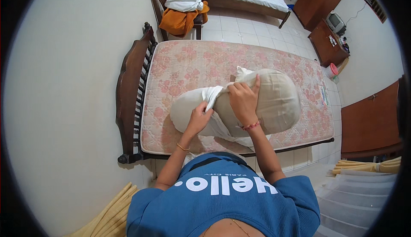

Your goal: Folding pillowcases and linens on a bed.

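Observation:
A thick, rounded pillow [279, 102], beige and bare at its right end, is held over the mattress in front of me. A white pillowcase [187, 108] covers its left part, the cloth bunched in folds around the middle. My left hand [200, 118] pinches the bunched edge of the pillowcase. My right hand [244, 101] lies over the middle of the pillow, its fingers bent onto the cloth edge and one finger stretched along the beige surface. A loose white corner sticks up behind the pillow, and some cloth hangs below it. The underside is hidden.
The pink floral mattress [192, 61] lies on a dark wooden bed frame with a slatted headboard [130, 91] at the left. Behind stands a chair with orange cloth [177, 22] and folded white cloth [184, 2]. Farther back are another bed [239, 1] and a cabinet [327, 44].

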Tool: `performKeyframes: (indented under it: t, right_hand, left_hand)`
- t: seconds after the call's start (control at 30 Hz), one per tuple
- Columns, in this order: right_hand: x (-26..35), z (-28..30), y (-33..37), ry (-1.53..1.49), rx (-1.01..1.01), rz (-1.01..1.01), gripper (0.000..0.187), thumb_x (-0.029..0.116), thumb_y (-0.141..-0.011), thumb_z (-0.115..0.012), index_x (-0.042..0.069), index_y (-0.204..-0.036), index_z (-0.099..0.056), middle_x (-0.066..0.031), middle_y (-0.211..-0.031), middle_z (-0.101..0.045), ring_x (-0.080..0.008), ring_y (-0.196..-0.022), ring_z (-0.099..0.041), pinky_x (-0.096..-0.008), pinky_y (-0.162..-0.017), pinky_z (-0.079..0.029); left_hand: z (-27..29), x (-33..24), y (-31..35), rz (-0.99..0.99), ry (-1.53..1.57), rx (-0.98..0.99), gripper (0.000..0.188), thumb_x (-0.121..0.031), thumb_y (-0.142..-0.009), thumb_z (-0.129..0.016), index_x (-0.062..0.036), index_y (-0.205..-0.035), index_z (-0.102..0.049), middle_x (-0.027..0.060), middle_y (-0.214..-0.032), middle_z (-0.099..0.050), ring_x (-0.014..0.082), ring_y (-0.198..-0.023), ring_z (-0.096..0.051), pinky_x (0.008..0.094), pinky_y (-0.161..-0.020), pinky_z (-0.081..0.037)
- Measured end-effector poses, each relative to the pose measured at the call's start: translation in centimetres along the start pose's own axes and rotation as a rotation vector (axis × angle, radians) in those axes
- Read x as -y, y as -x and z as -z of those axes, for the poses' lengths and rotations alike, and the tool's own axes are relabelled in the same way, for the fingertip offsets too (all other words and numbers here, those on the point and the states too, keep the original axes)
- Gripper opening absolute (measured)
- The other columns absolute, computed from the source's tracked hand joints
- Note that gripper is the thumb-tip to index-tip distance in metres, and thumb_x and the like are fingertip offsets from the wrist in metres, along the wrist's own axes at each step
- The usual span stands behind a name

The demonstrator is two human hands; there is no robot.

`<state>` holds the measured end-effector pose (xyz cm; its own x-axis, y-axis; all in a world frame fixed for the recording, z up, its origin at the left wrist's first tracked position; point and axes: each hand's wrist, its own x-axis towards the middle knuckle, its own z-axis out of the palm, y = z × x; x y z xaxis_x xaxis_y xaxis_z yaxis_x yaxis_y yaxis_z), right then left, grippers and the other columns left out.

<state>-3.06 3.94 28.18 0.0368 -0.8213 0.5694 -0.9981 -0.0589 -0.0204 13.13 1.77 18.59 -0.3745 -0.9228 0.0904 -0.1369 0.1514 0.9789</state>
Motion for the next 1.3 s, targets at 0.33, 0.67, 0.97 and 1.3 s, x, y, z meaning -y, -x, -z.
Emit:
performKeyframes:
  t: [0.33, 0.67, 0.97, 1.3]
  right_hand:
    - [-0.4, 2.9, 2.0, -0.234, -0.091, 0.142, 0.005, 0.01, -0.068, -0.059, 0.015, -0.069, -0.058, 0.0034, -0.063, -0.053, -0.01, -0.066, -0.056, -0.049, -0.102, -0.021]
    - [-0.3, 3.8, 2.2, -0.38, -0.133, 0.151, 0.011, 0.005, -0.065, -0.061, 0.014, -0.072, -0.061, 0.003, -0.068, -0.057, -0.0099, -0.069, -0.058, -0.0458, -0.099, -0.025]
    - [-1.3, 3.9, 2.4, -0.443, -0.044, 0.101, 0.014, 0.004, -0.065, -0.061, 0.015, -0.073, -0.064, 0.0025, -0.071, -0.061, -0.0103, -0.072, -0.059, -0.0451, -0.099, -0.024]
    - [-0.6, 4.3, 2.6, -0.44, -0.052, 0.106, 0.015, 0.003, -0.062, -0.061, 0.013, -0.073, -0.063, 0.002, -0.066, -0.058, -0.0119, -0.066, -0.057, -0.045, -0.099, -0.024]
  left_hand:
    - [0.0, -2.5, -2.6, -0.036, -0.022, -0.009, 0.03, -0.017, -0.071, -0.066, -0.0046, -0.095, -0.053, 0.006, -0.074, -0.057, 0.0181, -0.067, -0.053, 0.0307, -0.066, -0.045]
    - [2.5, 2.8, -3.3, -0.143, -0.379, -0.21, 0.01, -0.003, -0.065, -0.06, -0.0039, -0.07, -0.052, 0.0087, -0.059, -0.051, 0.0142, -0.057, -0.051, 0.0275, -0.053, -0.042]
    - [6.8, 5.7, -1.9, 0.032, -0.279, -0.019, 0.015, -0.012, -0.067, -0.065, -0.0034, -0.079, -0.06, 0.0116, -0.069, -0.057, 0.0232, -0.072, -0.058, 0.0316, -0.069, -0.046]
    - [6.8, 7.0, -2.5, 0.196, -0.395, 0.014, 0.024, -0.02, -0.072, -0.065, -0.0039, -0.09, -0.065, 0.0147, -0.081, -0.064, 0.025, -0.078, -0.062, 0.0319, -0.073, -0.047]
